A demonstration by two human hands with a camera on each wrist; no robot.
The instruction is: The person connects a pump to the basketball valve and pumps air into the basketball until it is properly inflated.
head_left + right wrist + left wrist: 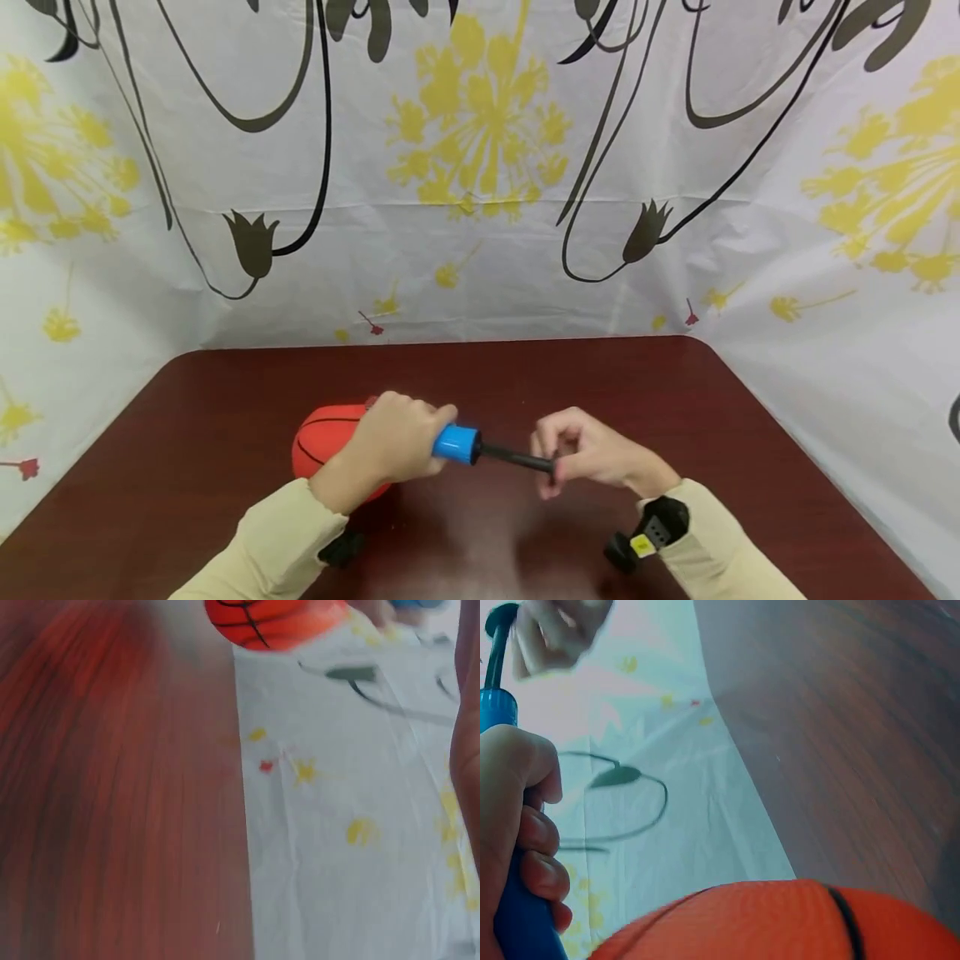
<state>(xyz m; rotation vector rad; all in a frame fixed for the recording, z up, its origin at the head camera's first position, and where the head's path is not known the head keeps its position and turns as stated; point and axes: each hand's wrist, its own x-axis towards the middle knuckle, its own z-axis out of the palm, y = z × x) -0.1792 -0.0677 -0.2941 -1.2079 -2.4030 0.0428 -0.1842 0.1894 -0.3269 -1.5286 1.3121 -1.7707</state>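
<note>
Blue pump [456, 443] is at frame centre, gripped by left hand [399, 440]; black rod [513, 456] pinched at its end by right hand [596, 452]. Left hand partly obscures orange ball [327, 429], centre-left.

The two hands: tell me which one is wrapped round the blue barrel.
The left hand, nearer the ball: its fingers curl round the blue barrel, while the right hand is at the black handle.

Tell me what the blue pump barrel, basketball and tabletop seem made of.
Blue pump barrel: likely glossy plastic, from its highlight. Basketball: probably matte rubber or vinyl, from its dull surface. Tabletop: satin wood or laminate, with streaked grain, soft reflections.
</note>
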